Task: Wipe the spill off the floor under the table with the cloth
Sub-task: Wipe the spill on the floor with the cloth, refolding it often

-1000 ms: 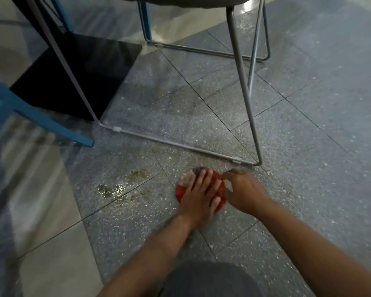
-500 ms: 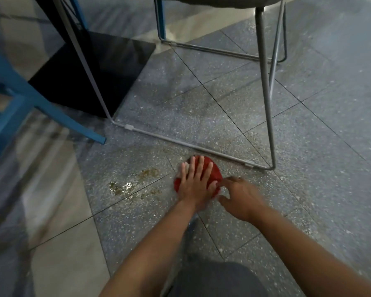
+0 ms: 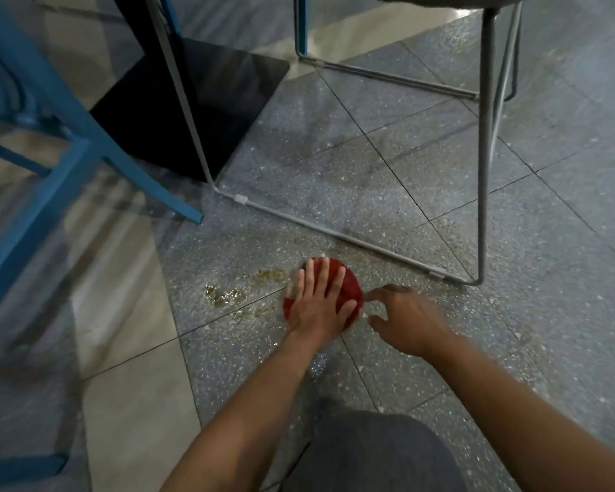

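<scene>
A red cloth (image 3: 349, 283) lies flat on the speckled grey floor tile. My left hand (image 3: 316, 308) presses down on it with the fingers stretched out over it. My right hand (image 3: 410, 319) rests on the floor just right of the cloth with its fingers spread, and the index fingertip is close to the cloth's edge. The spill (image 3: 225, 296) is a yellowish wet patch with small bits, left of the cloth. A second smear of the spill (image 3: 268, 275) almost reaches the cloth's left edge.
A chair's thin metal sled frame (image 3: 334, 236) runs along the floor just beyond the cloth, with its upright leg (image 3: 481, 172) on the right. The table's black base plate (image 3: 192, 111) sits further back. A blue chair (image 3: 68, 111) stands at the left. My knee (image 3: 370, 452) is at the bottom.
My left hand has slid the cloth left and away from me, closer to the spill. My right hand has come off the cloth and spread its fingers beside it.
</scene>
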{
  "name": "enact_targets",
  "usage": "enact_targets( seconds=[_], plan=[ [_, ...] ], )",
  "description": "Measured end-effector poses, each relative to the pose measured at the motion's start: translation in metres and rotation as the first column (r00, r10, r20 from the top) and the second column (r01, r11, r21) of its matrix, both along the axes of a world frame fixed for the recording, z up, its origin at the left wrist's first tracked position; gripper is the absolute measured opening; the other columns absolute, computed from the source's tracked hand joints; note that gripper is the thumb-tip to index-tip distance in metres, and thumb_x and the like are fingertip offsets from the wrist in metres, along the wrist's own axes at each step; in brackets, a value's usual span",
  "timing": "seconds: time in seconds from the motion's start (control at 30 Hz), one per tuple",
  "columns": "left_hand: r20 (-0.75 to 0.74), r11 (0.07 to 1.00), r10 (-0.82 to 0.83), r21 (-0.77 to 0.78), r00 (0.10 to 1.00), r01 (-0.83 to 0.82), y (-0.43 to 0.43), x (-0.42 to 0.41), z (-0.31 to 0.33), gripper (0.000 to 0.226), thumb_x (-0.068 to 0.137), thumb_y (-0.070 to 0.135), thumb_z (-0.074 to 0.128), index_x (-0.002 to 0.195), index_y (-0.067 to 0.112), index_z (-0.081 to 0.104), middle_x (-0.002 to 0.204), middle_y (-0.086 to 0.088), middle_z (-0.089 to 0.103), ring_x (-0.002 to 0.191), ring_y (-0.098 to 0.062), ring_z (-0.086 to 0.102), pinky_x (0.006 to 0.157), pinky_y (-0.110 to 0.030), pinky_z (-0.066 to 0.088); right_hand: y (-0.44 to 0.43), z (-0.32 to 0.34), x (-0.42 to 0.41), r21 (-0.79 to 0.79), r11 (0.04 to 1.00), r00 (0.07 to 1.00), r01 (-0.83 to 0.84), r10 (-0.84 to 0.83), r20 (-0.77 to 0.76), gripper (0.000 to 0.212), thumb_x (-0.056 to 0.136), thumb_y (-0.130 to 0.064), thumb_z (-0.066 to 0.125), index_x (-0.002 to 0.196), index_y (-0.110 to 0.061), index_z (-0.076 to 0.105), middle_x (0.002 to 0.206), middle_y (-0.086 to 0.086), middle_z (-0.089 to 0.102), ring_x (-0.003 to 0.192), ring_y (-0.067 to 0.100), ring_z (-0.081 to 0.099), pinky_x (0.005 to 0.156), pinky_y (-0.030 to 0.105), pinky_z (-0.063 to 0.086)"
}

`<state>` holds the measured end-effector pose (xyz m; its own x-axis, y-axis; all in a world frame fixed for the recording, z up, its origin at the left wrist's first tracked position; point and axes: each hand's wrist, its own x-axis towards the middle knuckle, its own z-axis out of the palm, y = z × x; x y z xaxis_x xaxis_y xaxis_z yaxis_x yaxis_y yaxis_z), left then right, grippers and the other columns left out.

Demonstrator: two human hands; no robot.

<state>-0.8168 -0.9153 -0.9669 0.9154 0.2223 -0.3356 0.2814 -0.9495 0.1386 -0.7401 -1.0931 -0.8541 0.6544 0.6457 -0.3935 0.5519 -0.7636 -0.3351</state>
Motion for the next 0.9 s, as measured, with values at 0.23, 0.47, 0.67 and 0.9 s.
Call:
enact_targets(
  seconds=[0.23, 0.47, 0.67, 0.9],
  plan=[
    [0.061, 0.985, -0.145, -0.091, 0.988, 0.150, 0.006, -0.151, -0.005, 0.075, 0.104, 0.076, 0.022, 0.166, 0.045, -0.004, 0.176, 0.009, -0.013, 0.163, -0.027, -0.014, 0.130, -0.061, 0.009, -0.006, 0.000, 0.002, -0.001, 1.000, 0.999, 0.014, -0.014, -0.030, 0.040, 0.094, -0.040, 0.059, 0.134, -0.036, 0.059, 0.140, -0.004, 0.059, 0.126, 0.022, 0.055, 0.102, 0.040, 0.049],
    [0.059, 0.757, 0.651, 0.019, 0.757, -0.653, 0.038, -0.122, -0.006, 0.080, 0.106, 0.066, 0.008, 0.167, 0.015, -0.007, 0.174, -0.019, -0.010, 0.160, -0.040, -0.017, 0.130, -0.061, 0.002, -0.003, -0.004, -0.012, -0.036, 0.999, 0.999, 0.005, -0.006, -0.037, 0.042, 0.095, -0.042, 0.060, 0.136, -0.034, 0.059, 0.140, -0.004, 0.059, 0.126, 0.022, 0.056, 0.100, 0.037, 0.050],
    [0.096, 0.998, 0.048, -0.031, 0.994, -0.046, -0.013, -0.181, -0.014, 0.077, 0.106, 0.072, 0.025, 0.169, 0.033, 0.001, 0.178, -0.001, -0.005, 0.163, -0.029, -0.008, 0.129, -0.062, 0.014, 0.027, -0.003, -0.023, -0.006, 0.998, 0.996, -0.059, 0.059, -0.066, 0.042, 0.095, -0.044, 0.059, 0.136, -0.033, 0.058, 0.140, -0.004, 0.059, 0.126, 0.021, 0.057, 0.102, 0.038, 0.049],
    [-0.043, 0.830, 0.556, 0.081, 0.830, -0.552, 0.136, -0.202, 0.003, 0.084, 0.102, 0.072, 0.005, 0.169, 0.021, -0.004, 0.176, -0.016, -0.009, 0.161, -0.037, -0.014, 0.131, -0.055, -0.004, 0.035, 0.002, -0.021, 0.004, 0.999, 0.995, -0.054, 0.054, -0.086, 0.043, 0.093, -0.044, 0.062, 0.135, -0.032, 0.060, 0.137, -0.002, 0.062, 0.121, 0.021, 0.060, 0.100, 0.036, 0.050]
  ],
)
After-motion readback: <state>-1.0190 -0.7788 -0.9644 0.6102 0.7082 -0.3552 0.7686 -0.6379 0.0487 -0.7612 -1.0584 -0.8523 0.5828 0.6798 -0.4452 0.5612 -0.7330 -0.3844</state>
